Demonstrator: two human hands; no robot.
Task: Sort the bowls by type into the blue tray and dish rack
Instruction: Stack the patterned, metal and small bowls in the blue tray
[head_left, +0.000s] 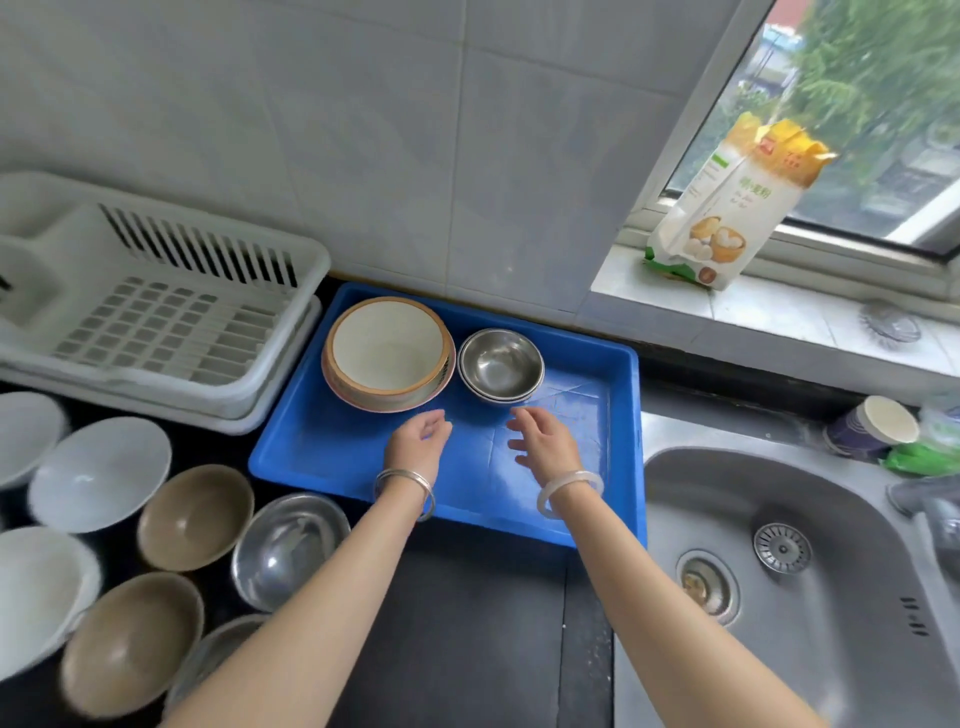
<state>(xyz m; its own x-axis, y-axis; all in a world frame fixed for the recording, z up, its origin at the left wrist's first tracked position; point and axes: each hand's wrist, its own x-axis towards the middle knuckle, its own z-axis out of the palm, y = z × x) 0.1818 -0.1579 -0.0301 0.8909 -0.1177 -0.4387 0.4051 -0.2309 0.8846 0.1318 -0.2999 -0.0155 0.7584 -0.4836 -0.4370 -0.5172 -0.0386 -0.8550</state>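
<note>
The blue tray (322, 452) lies on the dark counter. In its far part stand a stack of white bowls with tan rims (387, 353) and a stack of small steel bowls (500, 365). My left hand (420, 439) and my right hand (543, 441) hover over the tray just in front of those stacks, fingers loosely curled, holding nothing. The white dish rack (156, 317) to the left holds no bowls. On the counter at left sit white bowls (98, 473), brown bowls (195, 517) and a steel bowl (291, 551).
A steel sink (779, 571) lies to the right of the tray. A flour bag (727, 208) stands on the window sill. Paper cups (872, 426) and green packaging sit behind the sink. A tiled wall rises behind the tray.
</note>
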